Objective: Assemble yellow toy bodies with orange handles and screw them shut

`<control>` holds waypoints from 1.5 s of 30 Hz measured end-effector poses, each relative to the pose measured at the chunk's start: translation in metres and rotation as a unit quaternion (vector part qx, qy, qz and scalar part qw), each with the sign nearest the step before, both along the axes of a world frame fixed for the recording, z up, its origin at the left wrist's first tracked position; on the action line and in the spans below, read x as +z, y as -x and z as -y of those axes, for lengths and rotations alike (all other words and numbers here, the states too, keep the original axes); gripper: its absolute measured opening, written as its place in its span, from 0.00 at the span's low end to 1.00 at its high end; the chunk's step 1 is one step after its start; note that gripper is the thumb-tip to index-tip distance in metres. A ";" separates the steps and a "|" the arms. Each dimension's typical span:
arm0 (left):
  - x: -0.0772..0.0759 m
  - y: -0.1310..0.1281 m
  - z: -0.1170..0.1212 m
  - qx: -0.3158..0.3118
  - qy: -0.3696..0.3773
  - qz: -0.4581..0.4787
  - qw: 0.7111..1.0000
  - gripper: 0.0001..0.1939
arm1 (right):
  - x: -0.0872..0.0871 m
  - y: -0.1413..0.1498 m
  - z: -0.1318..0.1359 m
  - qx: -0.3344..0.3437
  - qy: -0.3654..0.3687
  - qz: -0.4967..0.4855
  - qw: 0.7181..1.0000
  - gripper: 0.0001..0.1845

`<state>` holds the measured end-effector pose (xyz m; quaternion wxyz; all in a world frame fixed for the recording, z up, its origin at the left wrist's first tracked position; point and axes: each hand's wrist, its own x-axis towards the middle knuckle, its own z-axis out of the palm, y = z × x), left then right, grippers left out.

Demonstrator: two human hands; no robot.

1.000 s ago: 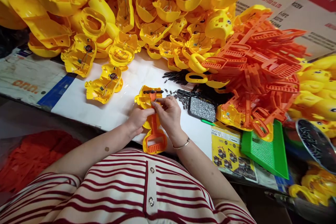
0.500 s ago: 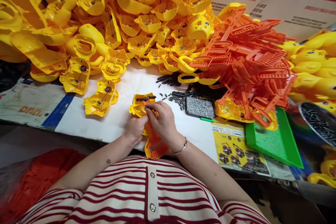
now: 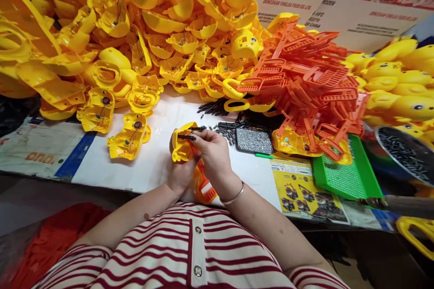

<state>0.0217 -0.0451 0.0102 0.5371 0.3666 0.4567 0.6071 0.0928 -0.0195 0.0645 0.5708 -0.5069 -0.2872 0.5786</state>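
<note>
My left hand (image 3: 182,175) is closed around a yellow plastic shell (image 3: 179,148), its hollow side turned up over the white work surface. Two slim black rods (image 3: 186,137) lie across the top of the shell. My right hand (image 3: 217,157) meets it from the other side, thumb and finger pinched at the end of a black rod. Below both hands hangs an orange plastic foot piece (image 3: 205,192), partly covered by them; how it joins the shell is hidden.
Yellow shells with wires (image 3: 183,45) are heaped at the back. Orange foot parts (image 3: 305,81) pile up at right, beside a green tray (image 3: 352,180). Small black pieces (image 3: 227,128) lie near a speckled grey pad (image 3: 254,140). A bowl of screws (image 3: 407,153) stands far right.
The held shell has turned more upright and shifted slightly. My right fingers have moved up from its lower side to the end of a black rod. The camera view has shifted a little.
</note>
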 end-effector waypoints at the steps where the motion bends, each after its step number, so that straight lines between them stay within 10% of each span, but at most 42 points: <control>1: -0.001 0.000 0.000 -0.003 -0.006 -0.001 1.000 0.36 | 0.003 -0.001 0.000 -0.002 0.004 -0.001 1.000 0.14; 16: 0.000 -0.005 0.000 -0.039 0.034 0.064 0.997 0.47 | 0.015 -0.022 -0.002 0.076 0.043 0.077 0.993 0.19; 24: -0.009 0.002 -0.003 -0.147 0.134 0.157 0.968 0.18 | 0.029 -0.061 -0.024 0.095 -0.076 0.192 0.974 0.17; 30: 0.005 0.000 -0.002 -0.200 0.169 0.231 0.937 0.28 | 0.045 -0.072 -0.055 0.309 -0.051 0.255 0.915 0.16; 45: -0.004 -0.001 -0.003 -0.214 0.179 0.212 0.937 0.32 | 0.041 -0.072 -0.071 0.373 -0.058 0.397 0.837 0.03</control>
